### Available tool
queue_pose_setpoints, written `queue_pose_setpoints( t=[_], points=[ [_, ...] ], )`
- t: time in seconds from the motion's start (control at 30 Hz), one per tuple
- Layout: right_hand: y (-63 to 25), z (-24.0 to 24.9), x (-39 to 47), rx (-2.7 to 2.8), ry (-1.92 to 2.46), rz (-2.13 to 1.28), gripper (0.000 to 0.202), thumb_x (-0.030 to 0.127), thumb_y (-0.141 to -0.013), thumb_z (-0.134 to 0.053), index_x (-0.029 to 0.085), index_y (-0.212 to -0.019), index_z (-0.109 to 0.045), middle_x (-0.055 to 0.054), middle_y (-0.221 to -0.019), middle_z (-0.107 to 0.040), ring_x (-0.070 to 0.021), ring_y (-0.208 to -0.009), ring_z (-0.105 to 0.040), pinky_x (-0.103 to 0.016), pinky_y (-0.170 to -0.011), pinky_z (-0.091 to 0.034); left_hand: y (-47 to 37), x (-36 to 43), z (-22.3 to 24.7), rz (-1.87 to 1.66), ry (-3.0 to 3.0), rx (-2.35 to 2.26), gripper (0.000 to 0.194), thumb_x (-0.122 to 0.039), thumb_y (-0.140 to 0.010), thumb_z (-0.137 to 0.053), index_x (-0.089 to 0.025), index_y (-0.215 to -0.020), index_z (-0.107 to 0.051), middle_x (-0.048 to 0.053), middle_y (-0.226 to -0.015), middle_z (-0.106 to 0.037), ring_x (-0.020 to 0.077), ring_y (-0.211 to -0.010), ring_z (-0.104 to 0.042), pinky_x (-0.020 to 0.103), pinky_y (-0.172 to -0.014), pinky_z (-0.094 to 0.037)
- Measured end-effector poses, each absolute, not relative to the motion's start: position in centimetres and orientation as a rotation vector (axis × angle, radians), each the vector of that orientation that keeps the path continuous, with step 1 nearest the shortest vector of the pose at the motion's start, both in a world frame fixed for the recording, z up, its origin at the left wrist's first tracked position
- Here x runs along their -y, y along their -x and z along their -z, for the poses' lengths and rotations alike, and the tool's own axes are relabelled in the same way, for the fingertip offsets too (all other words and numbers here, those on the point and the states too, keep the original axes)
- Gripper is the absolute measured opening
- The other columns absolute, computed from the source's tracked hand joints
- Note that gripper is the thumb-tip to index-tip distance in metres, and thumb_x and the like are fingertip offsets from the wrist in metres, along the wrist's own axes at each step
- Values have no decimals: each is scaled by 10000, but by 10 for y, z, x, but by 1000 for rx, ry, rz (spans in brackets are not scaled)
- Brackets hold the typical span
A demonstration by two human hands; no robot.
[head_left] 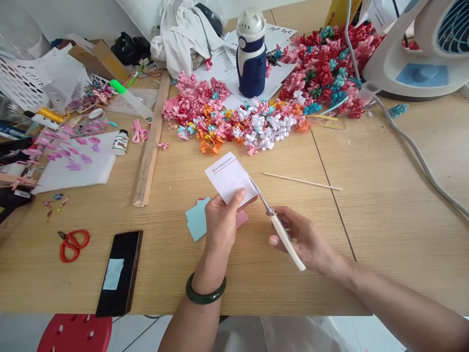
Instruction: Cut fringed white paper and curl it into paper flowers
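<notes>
My left hand (pixel 224 220) pinches a white paper card (pixel 227 177) with a line of small print along its top edge. In my right hand (pixel 298 239) is a pair of scissors (pixel 285 239) with white handles. The scissors' blades point up and left, their tips at the right edge of the card. Beneath and beside my left hand, light blue paper pieces (pixel 197 221) lie on the table, and a pink piece (pixel 241 218) shows to its right.
Colourful paper flowers (pixel 256 122) are heaped behind, around a blue bottle (pixel 251 63). A thin stick (pixel 302 181) lies to the right. At left are a wooden strip (pixel 150 156), a phone (pixel 119 274) and red-handled snips (pixel 74 245). A fan (pixel 421 73) stands back right.
</notes>
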State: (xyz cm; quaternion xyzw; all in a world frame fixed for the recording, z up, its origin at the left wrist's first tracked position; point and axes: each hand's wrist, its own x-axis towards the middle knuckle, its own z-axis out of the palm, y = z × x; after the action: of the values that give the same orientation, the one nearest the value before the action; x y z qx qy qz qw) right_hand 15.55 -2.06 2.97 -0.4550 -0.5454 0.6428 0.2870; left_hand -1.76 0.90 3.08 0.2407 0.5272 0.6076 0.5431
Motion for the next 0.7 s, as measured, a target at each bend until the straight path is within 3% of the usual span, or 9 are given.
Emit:
queue_pose_setpoints(
  t=[0.33,0.7],
  points=[
    [-158,-24,22,1450,1221,-1729,399,533,-821,-723,209,-1015,-595,29,-739,-427,-119,-645,-374,-251,-552,-358,18,-10,-30,-1439,-564,-1248,278,-310,-661,-864,-166,-886,-782,54,-924,-791,227,-903,-734,407,-894,-594],
    [-159,-32,22,1485,1277,-1679,341,510,-868,-680,183,-876,-585,59,-644,-377,-66,-511,-316,-231,-447,-272,18,-10,-34,-1421,-560,-1216,272,-330,-666,-859,-156,-854,-771,67,-919,-786,227,-906,-729,401,-881,-591]
  ],
)
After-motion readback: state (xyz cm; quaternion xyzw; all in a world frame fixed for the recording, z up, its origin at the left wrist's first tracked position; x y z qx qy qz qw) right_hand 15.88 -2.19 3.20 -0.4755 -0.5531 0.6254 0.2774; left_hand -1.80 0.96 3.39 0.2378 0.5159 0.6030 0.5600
